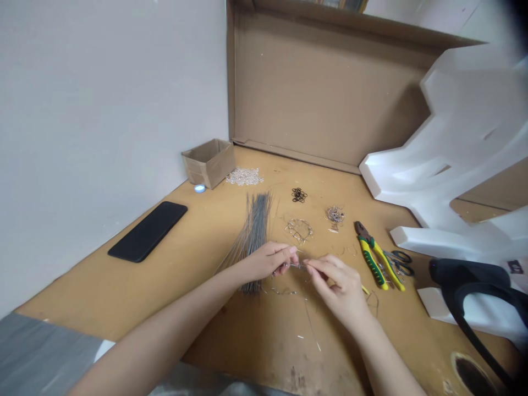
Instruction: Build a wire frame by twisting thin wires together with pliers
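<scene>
Head view: left hand nearly closed, thumb and fingers pinching a thin wire piece; right hand fingertips drawn together on its other side, palm loosely curled. Wire piece is between the hands, over the table, near the wire bundle. Exact grip points too small to tell. To work it well: left pinch firm, close to the working spot, right fingers making small, even moves; avoid kinks and sharp ends.
</scene>
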A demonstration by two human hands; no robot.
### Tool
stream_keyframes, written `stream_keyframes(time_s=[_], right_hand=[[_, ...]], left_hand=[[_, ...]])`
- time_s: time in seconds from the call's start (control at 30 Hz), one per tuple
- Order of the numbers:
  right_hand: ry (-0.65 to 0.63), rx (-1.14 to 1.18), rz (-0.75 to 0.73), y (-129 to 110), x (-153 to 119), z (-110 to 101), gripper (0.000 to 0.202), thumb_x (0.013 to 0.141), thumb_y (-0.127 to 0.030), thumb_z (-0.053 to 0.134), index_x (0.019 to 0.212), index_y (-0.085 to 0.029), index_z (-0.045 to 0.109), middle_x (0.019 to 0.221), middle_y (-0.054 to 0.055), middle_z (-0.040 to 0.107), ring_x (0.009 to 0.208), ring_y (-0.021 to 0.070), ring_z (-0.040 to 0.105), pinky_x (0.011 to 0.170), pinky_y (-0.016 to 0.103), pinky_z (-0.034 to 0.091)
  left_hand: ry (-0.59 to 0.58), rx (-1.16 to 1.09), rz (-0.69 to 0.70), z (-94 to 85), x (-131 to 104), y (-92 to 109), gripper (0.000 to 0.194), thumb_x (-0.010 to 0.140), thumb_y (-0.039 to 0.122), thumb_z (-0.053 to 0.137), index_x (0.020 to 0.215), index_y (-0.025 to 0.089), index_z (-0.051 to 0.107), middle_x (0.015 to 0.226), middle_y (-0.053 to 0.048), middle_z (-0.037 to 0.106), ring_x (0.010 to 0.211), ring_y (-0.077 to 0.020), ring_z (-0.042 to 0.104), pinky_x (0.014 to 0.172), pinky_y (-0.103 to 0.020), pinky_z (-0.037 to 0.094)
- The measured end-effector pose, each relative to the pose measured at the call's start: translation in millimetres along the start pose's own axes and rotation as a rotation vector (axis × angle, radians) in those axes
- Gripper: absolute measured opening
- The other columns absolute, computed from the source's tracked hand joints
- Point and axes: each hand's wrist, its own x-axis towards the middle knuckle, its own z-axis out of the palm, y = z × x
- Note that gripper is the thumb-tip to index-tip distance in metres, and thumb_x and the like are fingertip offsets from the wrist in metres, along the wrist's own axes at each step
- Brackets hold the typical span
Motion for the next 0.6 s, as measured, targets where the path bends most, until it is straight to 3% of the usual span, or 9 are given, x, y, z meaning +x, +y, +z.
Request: stream_keyframes(time_s=[0.33,0.43,0.6], right_hand=[[-0.109,-0.191,-0.129,-6.8,0.5,-6.1,0.020,0.081,-0.018,0.049,0.091,-0.022,0.065,0.082,0.006,0.056,0.069,0.0142,0.052,0.054,0.024,0.038],[-0.088,-0.096,-0.111,-6.8,1.0,-6.9,0.017,0.080,-0.017,0.050,0.088,-0.021,0.065,0.083,0.005,0.055,0.068,0.0130,0.052,0.056,0.024,0.039],[-0.034,0.164,0.046,-5.7,4.6,-7.4,0.011,0.081,-0.018,0.051,0.078,-0.018,0.061,0.072,0.003,0.054,0.063,0.0122,0.051,0.058,0.024,0.040]], left_hand=[[-0.030,0.024,-0.009,-1.2,-0.6,1.6,0.042,0.086,0.045,0.031,0.077,0.012,0.055,0.053,0.004,0.045,0.046,-0.0064,0.040,0.049,-0.019,0.035],[-0.048,0.028,-0.005,-1.8,-0.9,1.1,0.041,0.086,0.044,0.031,0.077,0.012,0.055,0.053,0.004,0.044,0.045,-0.0062,0.039,0.048,-0.019,0.034],[-0.067,0.067,0.060,-2.5,-3.7,3.8,0.042,0.087,0.043,0.031,0.077,0.012,0.057,0.051,0.005,0.041,0.045,-0.0054,0.036,0.049,-0.018,0.031]])
